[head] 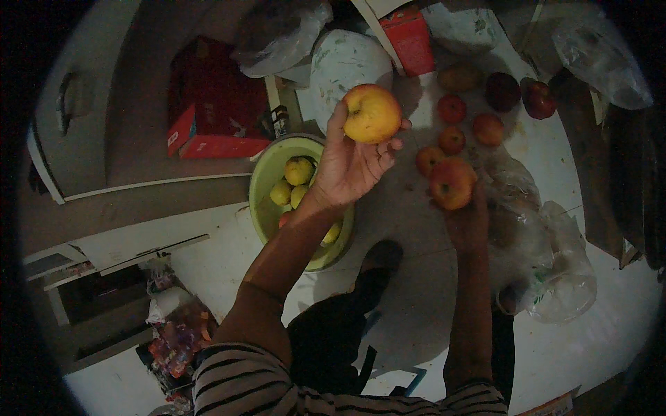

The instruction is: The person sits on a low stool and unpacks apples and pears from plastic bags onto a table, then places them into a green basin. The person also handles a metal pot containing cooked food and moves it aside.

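Note:
My left hand is raised palm up, its fingers curled round a yellow-orange apple. To the right and lower, my right hand grips a red-yellow apple from below; its fingers are mostly hidden in shadow. Past that hand, several red apples lie on the floor, with a darker round fruit and a brownish one behind them. Partly behind my left forearm stands a green basin holding several yellow-green fruits and a reddish one.
A red box lies left beyond the basin. White patterned sacks and a smaller red box stand at the back. Clear plastic bags spread at right. A cabinet is far left, with a bag of colourful wrappers lower left.

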{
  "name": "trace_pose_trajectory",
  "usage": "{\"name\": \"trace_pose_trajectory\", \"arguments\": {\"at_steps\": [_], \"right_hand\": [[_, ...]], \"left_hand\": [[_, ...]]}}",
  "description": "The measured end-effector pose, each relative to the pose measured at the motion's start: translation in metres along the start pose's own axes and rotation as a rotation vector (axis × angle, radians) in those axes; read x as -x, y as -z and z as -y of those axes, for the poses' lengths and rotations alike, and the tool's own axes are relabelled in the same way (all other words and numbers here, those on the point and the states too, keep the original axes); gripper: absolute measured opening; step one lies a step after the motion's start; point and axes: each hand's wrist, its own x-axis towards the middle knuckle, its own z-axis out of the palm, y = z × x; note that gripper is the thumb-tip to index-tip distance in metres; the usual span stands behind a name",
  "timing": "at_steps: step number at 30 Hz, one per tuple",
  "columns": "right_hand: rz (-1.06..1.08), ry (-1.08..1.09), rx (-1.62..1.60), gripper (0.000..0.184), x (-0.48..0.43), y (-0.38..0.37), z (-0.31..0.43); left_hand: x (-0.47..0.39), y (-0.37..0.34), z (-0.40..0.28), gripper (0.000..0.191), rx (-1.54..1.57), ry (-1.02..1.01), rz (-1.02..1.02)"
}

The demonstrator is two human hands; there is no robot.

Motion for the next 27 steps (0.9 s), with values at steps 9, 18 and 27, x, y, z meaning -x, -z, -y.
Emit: {"name": "trace_pose_trajectory", "arguments": {"at_steps": [9,18,27], "right_hand": [[-0.063,0.035,-0.008,0.059,0.004,0.021,0.001],[-0.138,0.059,0.031,0.059,0.009,0.030,0.018],[-0.270,0.144,0.759,0.056,0.015,0.066,0.011]], "left_hand": [[-0.038,0.056,0.045,0.059,-0.482,-0.127,-0.402],[-0.111,0.101,0.075,0.070,-0.883,-0.169,-0.837],[-0.150,0.177,0.060,0.066,-1.150,-0.340,-0.682]]}}
